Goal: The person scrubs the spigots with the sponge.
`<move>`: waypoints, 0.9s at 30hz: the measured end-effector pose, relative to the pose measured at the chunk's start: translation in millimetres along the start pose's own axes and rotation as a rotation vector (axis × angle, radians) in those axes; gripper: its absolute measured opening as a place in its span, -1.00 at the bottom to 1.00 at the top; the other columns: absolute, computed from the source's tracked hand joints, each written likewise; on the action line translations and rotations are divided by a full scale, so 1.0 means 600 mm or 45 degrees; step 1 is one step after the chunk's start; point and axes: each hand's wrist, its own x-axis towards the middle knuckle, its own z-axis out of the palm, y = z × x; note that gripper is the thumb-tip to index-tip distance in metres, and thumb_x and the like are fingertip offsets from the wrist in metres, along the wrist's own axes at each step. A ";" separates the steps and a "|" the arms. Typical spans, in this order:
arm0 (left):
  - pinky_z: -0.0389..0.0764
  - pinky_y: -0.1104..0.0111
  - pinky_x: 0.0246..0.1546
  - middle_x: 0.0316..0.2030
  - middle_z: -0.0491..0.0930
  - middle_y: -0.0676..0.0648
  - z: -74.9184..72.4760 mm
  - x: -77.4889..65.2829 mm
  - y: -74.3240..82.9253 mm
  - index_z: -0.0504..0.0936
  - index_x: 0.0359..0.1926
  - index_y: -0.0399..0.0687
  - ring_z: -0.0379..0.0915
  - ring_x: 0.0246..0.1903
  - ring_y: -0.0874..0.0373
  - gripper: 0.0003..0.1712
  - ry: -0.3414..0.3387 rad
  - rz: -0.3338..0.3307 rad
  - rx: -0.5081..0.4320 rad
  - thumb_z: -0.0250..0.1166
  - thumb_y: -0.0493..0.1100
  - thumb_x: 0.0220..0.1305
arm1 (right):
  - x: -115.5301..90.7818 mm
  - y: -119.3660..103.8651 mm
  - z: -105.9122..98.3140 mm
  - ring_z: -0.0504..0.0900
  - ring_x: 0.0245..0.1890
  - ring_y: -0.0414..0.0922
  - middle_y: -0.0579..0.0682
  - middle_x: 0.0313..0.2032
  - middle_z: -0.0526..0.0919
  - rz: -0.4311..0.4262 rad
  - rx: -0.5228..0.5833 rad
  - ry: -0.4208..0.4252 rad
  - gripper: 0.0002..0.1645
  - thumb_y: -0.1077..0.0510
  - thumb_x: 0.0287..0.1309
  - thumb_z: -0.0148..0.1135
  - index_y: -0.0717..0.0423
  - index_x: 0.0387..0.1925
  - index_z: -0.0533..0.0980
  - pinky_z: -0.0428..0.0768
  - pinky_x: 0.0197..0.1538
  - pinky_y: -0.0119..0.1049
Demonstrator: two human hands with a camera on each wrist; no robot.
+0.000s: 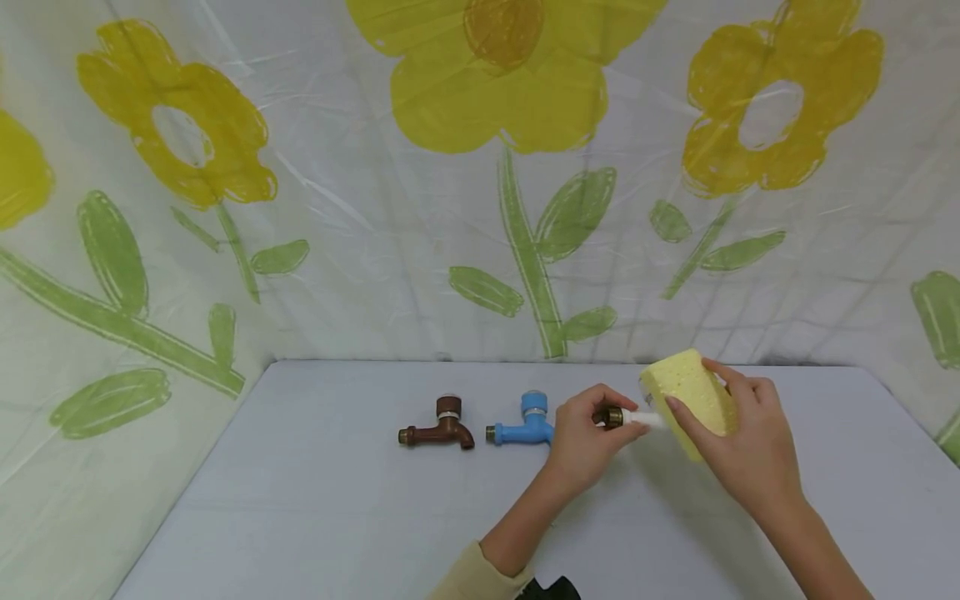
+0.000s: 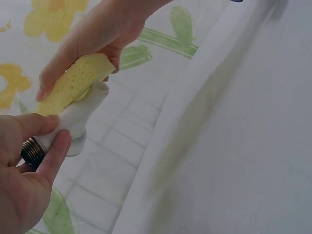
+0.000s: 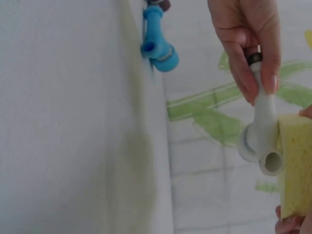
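A white faucet (image 3: 264, 122) with a dark threaded end is off the table, its spout opening showing in both wrist views. My left hand (image 1: 588, 437) pinches it near the threaded end (image 2: 33, 151) between thumb and fingers. In my right hand (image 1: 757, 442) is a yellow sponge (image 1: 693, 400), gripped by its edges with the thumb on the near side. The sponge lies against the side of the faucet body, as the right wrist view shows. From the head view, the sponge hides most of the faucet.
On the table (image 1: 315, 508), left of my hands, lie a brown faucet (image 1: 438, 429) and a blue faucet (image 1: 525, 421), the blue one partly behind my left hand. A white sheet with yellow flowers (image 1: 498, 92) hangs behind the table's far edge. Something black (image 1: 555, 587) shows at the bottom edge.
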 end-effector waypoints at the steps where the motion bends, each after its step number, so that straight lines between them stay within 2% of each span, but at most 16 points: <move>1: 0.56 0.61 -0.39 -0.24 0.76 -0.17 0.000 0.001 -0.001 0.72 -0.15 -0.27 0.48 -0.41 0.50 -0.81 -0.003 -0.011 -0.013 0.53 -0.38 0.24 | 0.000 0.000 -0.001 0.45 -0.20 0.07 0.31 0.00 0.45 0.008 -0.001 -0.008 -0.16 -0.10 0.21 0.53 0.21 0.39 0.48 0.34 -0.38 -0.34; 7: 0.45 0.59 -0.42 -0.35 0.66 0.01 -0.006 0.003 0.000 0.72 -0.08 -0.35 0.40 -0.46 0.42 -0.79 -0.054 -0.069 -0.151 0.49 -0.40 0.27 | -0.002 -0.002 0.001 0.47 -0.20 0.08 0.30 0.02 0.44 0.027 0.001 -0.024 -0.16 -0.12 0.23 0.51 0.18 0.41 0.47 0.34 -0.38 -0.34; 12: 0.51 0.59 -0.36 -0.34 0.56 0.10 -0.010 0.003 0.001 0.69 0.00 -0.43 0.42 -0.44 0.37 -0.75 -0.102 -0.106 -0.284 0.43 -0.43 0.32 | -0.003 -0.002 0.002 0.48 -0.21 0.10 0.30 0.02 0.43 0.032 0.006 -0.015 -0.15 -0.11 0.23 0.51 0.16 0.43 0.46 0.35 -0.38 -0.34; 16: 0.68 0.55 -0.17 -0.26 0.58 0.09 -0.009 0.002 0.003 0.63 0.09 -0.49 0.51 -0.35 0.35 -0.70 -0.142 -0.134 -0.376 0.36 -0.44 0.39 | -0.004 -0.005 0.003 0.49 -0.20 0.12 0.30 0.02 0.43 0.042 0.013 -0.025 -0.15 -0.12 0.23 0.51 0.15 0.43 0.46 0.34 -0.38 -0.33; 19: 0.74 0.39 0.00 -0.20 0.59 0.04 -0.007 0.002 0.005 0.59 0.16 -0.52 0.60 -0.27 0.31 -0.68 -0.161 -0.168 -0.468 0.28 -0.47 0.44 | -0.005 -0.007 0.003 0.49 -0.19 0.12 0.30 0.02 0.43 0.051 0.017 -0.031 -0.15 -0.13 0.23 0.51 0.15 0.43 0.46 0.34 -0.37 -0.33; 22: 0.73 0.30 0.07 -0.19 0.57 0.01 -0.005 0.002 0.008 0.56 0.20 -0.54 0.65 -0.22 0.27 -0.67 -0.162 -0.214 -0.544 0.23 -0.49 0.47 | -0.006 -0.009 0.002 0.49 -0.19 0.12 0.29 0.01 0.44 0.054 0.017 -0.027 -0.16 -0.12 0.23 0.51 0.15 0.42 0.47 0.35 -0.36 -0.33; 27: 0.72 0.29 0.09 -0.15 0.58 -0.06 -0.001 0.002 0.010 0.55 0.22 -0.54 0.65 -0.14 0.21 -0.65 -0.127 -0.265 -0.636 0.21 -0.50 0.48 | -0.006 -0.011 0.000 0.46 -0.19 0.06 0.28 -0.01 0.44 0.060 0.021 -0.017 -0.18 -0.11 0.23 0.51 0.16 0.40 0.48 0.36 -0.34 -0.34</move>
